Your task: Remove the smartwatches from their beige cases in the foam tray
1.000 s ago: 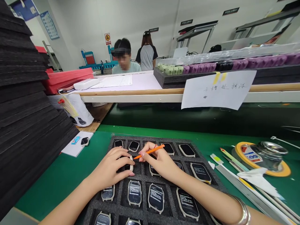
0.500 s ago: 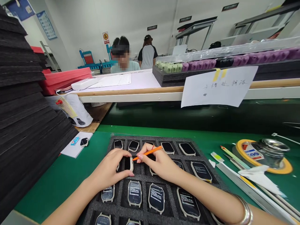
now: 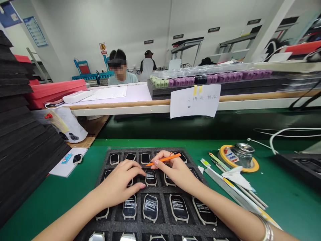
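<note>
A dark foam tray [image 3: 140, 189] holds several watch cases with dark screens in separate compartments. One lit watch [image 3: 150, 177] lies face up in its compartment between my two hands, with small text on its screen. My left hand [image 3: 126, 179] is at the left side of that watch, thumb and fingers apart, with nothing held between them. My right hand [image 3: 173, 167] pinches an orange pen-like tool [image 3: 164, 159], whose tip points left just above the watch's top edge.
Black foam sheets [image 3: 17, 144] are stacked at the left. On the right lie a yellow tape roll [image 3: 255, 164] with a glass jar [image 3: 242, 155], a brush and thin tools. A shelf [image 3: 125, 109] spans the back; two people are behind it.
The watch that was tilted up between my left thumb and fingers now lies flat in the tray, and those fingers have parted. The view has turned right; the orange tool remains in my right hand.
</note>
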`<action>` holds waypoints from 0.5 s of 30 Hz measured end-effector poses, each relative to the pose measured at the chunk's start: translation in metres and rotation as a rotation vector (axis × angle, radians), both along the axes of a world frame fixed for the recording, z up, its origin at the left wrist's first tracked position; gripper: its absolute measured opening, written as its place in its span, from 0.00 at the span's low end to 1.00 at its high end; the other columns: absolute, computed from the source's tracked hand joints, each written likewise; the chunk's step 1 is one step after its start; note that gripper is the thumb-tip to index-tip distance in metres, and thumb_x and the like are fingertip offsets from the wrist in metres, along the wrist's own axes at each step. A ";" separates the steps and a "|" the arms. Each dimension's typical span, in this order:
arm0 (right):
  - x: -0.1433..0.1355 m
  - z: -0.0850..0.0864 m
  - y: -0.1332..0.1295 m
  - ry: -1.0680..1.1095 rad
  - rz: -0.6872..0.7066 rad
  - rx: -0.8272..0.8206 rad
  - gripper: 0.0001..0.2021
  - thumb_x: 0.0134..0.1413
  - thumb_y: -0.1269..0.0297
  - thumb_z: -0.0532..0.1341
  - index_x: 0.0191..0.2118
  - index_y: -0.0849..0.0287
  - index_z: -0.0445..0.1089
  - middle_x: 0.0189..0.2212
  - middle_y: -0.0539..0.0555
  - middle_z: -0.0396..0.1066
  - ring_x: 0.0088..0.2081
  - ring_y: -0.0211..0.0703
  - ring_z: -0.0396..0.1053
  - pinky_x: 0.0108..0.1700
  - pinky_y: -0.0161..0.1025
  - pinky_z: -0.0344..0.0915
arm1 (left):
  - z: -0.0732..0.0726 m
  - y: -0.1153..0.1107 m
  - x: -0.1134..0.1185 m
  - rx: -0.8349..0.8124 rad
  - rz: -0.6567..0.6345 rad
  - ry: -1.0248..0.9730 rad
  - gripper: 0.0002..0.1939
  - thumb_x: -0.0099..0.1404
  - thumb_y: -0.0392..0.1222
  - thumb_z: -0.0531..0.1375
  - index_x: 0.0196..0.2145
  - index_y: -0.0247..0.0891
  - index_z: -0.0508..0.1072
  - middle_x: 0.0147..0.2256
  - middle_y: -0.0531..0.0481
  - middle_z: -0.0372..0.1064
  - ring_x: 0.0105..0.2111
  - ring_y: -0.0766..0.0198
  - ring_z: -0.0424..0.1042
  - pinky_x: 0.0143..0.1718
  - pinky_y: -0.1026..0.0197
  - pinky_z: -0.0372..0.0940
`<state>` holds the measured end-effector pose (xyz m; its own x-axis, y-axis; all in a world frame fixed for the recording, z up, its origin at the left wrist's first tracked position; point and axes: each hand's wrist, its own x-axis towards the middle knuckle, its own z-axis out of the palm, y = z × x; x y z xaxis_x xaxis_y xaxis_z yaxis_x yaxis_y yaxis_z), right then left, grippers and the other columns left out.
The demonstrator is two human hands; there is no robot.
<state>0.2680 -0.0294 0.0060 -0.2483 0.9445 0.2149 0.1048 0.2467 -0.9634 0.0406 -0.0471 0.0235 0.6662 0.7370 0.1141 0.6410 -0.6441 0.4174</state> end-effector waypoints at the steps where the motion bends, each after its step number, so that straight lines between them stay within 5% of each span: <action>1: 0.005 -0.006 0.001 0.004 -0.027 -0.008 0.13 0.57 0.51 0.62 0.31 0.56 0.67 0.29 0.53 0.76 0.35 0.47 0.76 0.42 0.45 0.69 | 0.000 0.001 0.009 0.004 -0.044 0.008 0.12 0.69 0.47 0.57 0.49 0.45 0.71 0.51 0.46 0.66 0.53 0.55 0.65 0.56 0.49 0.62; 7: 0.019 -0.024 0.004 0.007 -0.131 -0.012 0.14 0.58 0.50 0.60 0.34 0.56 0.67 0.29 0.53 0.75 0.36 0.47 0.75 0.44 0.46 0.67 | -0.009 0.013 0.041 0.230 -0.147 0.154 0.17 0.66 0.56 0.58 0.42 0.42 0.75 0.41 0.44 0.66 0.43 0.52 0.66 0.46 0.46 0.64; 15: 0.017 -0.014 -0.003 -0.075 -0.062 -0.010 0.09 0.59 0.58 0.60 0.31 0.56 0.69 0.29 0.52 0.75 0.37 0.47 0.73 0.45 0.45 0.65 | -0.010 0.011 0.017 0.223 -0.083 0.091 0.11 0.68 0.48 0.59 0.45 0.42 0.71 0.47 0.45 0.67 0.50 0.51 0.65 0.51 0.47 0.62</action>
